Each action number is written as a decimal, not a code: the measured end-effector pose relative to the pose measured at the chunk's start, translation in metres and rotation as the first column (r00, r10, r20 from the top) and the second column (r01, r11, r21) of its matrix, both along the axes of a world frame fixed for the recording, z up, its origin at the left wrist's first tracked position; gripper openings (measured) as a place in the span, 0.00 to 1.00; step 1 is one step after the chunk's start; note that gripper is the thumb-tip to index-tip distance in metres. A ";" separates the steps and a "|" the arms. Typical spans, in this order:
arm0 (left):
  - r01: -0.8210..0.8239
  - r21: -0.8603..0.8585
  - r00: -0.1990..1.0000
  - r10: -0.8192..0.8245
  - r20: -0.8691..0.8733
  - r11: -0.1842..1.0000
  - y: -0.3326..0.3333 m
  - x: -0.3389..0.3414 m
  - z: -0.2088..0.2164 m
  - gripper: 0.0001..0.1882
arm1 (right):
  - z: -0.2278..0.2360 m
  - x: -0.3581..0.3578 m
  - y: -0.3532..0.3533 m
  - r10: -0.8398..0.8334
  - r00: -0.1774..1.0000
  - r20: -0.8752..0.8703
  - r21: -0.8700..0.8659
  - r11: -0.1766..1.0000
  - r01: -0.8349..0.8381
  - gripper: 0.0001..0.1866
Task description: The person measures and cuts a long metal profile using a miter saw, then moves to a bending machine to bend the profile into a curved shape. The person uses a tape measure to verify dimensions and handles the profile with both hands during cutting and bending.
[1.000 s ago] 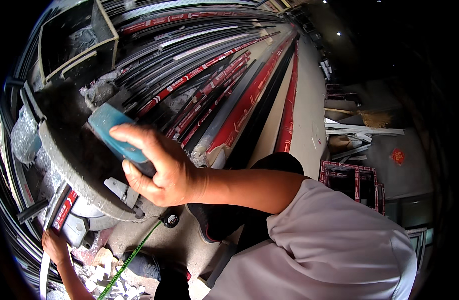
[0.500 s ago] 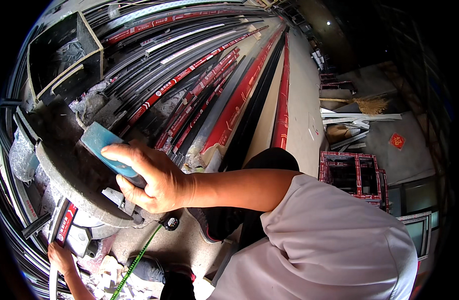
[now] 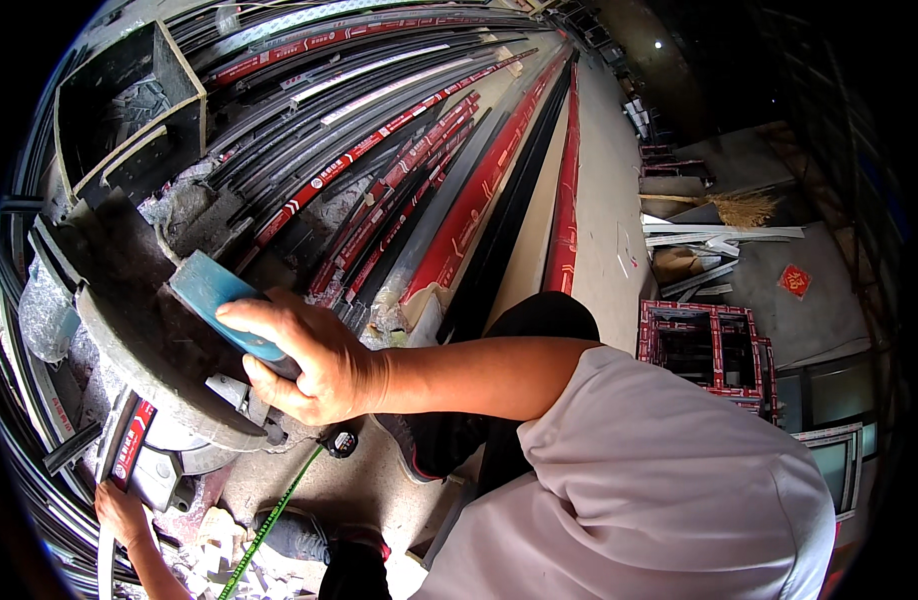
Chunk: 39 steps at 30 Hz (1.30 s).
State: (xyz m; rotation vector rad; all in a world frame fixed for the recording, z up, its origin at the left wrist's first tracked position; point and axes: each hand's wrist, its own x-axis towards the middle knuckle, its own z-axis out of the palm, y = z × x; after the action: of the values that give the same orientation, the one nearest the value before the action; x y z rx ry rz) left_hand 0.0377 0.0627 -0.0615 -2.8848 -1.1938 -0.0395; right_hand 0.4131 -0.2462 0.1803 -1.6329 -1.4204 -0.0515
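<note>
My right hand (image 3: 314, 360) is wrapped round the blue handle (image 3: 224, 300) of a cutting saw. The saw's grey, dusty curved blade guard (image 3: 154, 365) reaches down towards a metal profile strip (image 3: 134, 440) with red film on it. At the lower left my left hand (image 3: 122, 512) grips this strip just below the saw; its fingertips are partly hidden. Between the saw and my shoe lies a round black tape measure (image 3: 341, 442), its green tape (image 3: 274, 515) drawn out towards the lower edge.
Long black and red-wrapped profiles (image 3: 379, 130) lie fanned out ahead. An open box (image 3: 194, 100) with offcuts stands at the far left. White scraps (image 3: 219, 545) litter the floor by my shoe (image 3: 294, 535). Red-wrapped frames (image 3: 699, 345) and a straw broom (image 3: 744, 208) are at right.
The saw's blue handle and my right hand have shifted slightly to the right and down. My left hand and the profile strip look unmoved.
</note>
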 end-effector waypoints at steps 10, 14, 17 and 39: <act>-0.001 0.013 1.000 0.001 -0.011 1.000 0.001 0.000 0.000 0.03 | -0.007 -0.002 -0.004 0.020 1.000 0.014 0.033 0.999 -0.020 0.33; 0.009 0.000 1.000 -0.009 -0.009 1.000 0.001 0.002 0.003 0.03 | -0.011 -0.002 -0.005 0.022 1.000 0.019 0.039 0.999 -0.022 0.33; 0.009 -0.006 1.000 -0.009 -0.003 1.000 0.002 0.000 0.002 0.03 | -0.014 -0.004 -0.007 0.022 1.000 0.021 0.042 0.999 -0.023 0.33; -0.052 -0.083 0.999 0.051 -0.012 0.995 -0.007 0.008 0.038 0.08 | 0.045 0.010 0.051 0.001 0.987 -0.160 0.009 1.000 0.001 0.22</act>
State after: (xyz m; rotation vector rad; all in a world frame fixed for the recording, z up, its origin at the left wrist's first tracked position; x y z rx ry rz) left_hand 0.0459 0.0553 -0.0237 -2.9188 -1.2984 0.0258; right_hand 0.4234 -0.1954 0.2257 -1.5929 -1.2959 0.0721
